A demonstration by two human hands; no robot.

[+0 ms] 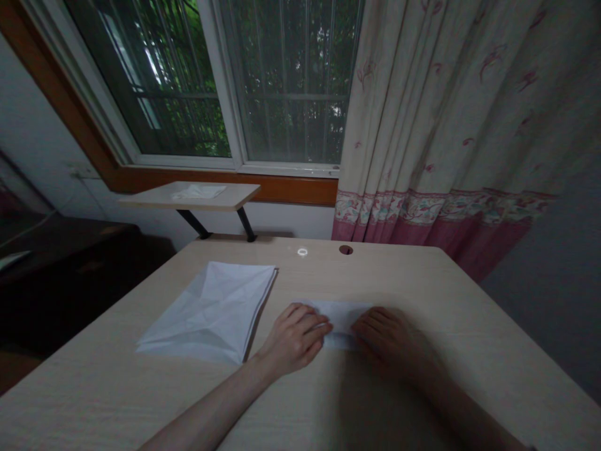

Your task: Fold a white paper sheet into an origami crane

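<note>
A narrow folded strip of thin white paper (342,310) lies flat on the pale wooden desk, its long side running left to right. Over its left end is my left hand (297,335), with fingers curled together and pressing on the paper. My right hand (387,335) holds down the right end in the same way, partly in shadow. The thumbs and the paper's ends are partly hidden by the hands. To the left of my left hand rests a stack of larger white sheets (218,307), creased and roughly square.
On the pale desk (469,351), a cable hole (346,250) and a small bright ring (302,252) sit near the far edge. A raised side shelf (239,194) at back left carries crumpled white paper (200,191). Behind are a window and a patterned curtain (422,125).
</note>
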